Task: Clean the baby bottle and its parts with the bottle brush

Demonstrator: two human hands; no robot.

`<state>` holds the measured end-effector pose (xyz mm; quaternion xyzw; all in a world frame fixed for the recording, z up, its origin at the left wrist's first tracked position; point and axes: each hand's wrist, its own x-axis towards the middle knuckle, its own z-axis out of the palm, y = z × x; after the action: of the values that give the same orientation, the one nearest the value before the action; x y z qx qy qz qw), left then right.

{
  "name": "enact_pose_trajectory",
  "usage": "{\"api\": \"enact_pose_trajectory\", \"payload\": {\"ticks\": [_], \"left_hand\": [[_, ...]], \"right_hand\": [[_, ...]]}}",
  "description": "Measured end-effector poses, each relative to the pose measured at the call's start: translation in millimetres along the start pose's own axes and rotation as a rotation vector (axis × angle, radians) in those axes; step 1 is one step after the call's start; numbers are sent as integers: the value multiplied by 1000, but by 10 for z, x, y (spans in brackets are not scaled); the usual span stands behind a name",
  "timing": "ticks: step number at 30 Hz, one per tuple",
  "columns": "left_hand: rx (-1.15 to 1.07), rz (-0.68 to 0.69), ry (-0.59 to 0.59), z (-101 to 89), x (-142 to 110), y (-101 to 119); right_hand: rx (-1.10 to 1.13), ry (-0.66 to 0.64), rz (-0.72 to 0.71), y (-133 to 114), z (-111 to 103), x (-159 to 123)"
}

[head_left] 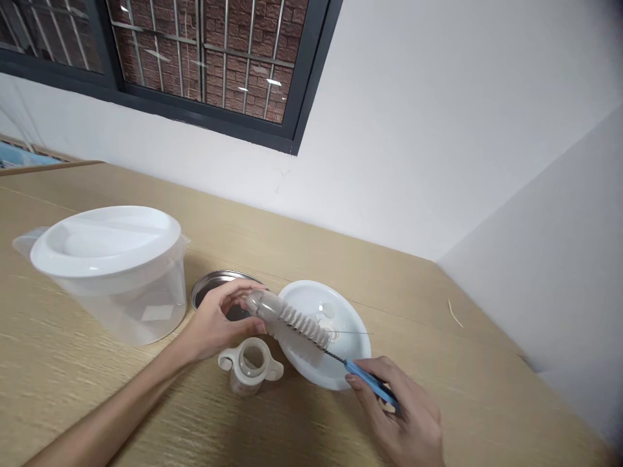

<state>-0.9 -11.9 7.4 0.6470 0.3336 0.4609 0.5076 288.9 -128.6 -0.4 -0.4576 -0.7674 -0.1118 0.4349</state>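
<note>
Well, beside the white bowl (296, 292), over-twisting the brush (306, 327) that the right fingers (389, 371) clamp could free the clear cap (265, 305) the left fingers (249, 327) pinch.

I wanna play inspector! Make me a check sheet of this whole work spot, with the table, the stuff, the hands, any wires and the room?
Surface: wood-look table
Job's things: clear piece meeting the bristly end of a brush; how far in is hard to tell
Nearby things: two-handled cup, white dish with small pieces in it, metal dish, lidded tub
Clutter: thin pale strip, towards the right
Left hand: holds the clear piece
Right hand: grips the brush's blue handle
Cables: nothing seen
Surroundings: white walls; dark-framed window, metal bars and brick beyond the frame
</note>
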Motion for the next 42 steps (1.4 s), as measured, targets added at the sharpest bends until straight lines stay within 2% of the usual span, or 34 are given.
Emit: {"api": "enact_pose_trajectory", "payload": {"ticks": [5, 10, 13, 18, 24, 29, 32, 36, 42], "left_hand": [[0, -10, 5, -14, -10, 26], [33, -20, -10, -78, 6, 44], [26, -35, -23, -89, 19, 45], [-12, -29, -57, -86, 11, 30], [-73, -24, -125, -82, -3, 47], [10, -49, -68, -60, 1, 57], [69, -47, -38, -46, -2, 39], [69, -23, -45, -26, -9, 27], [59, -21, -38, 9, -23, 70]], "right_hand": [[13, -42, -47, -12, 25, -5], [-40, -23, -25, -8, 37, -42], [-8, -39, -72, -8, 24, -43], [-27, 6, -107, 8, -19, -23], [2, -68, -112, 52, -14, -9], [-79, -39, -91, 33, -7, -18], [-55, -27, -82, 5, 1, -29], [-50, 18, -124, 0, 6, -65], [-105, 34, -102, 11, -24, -68]]}}
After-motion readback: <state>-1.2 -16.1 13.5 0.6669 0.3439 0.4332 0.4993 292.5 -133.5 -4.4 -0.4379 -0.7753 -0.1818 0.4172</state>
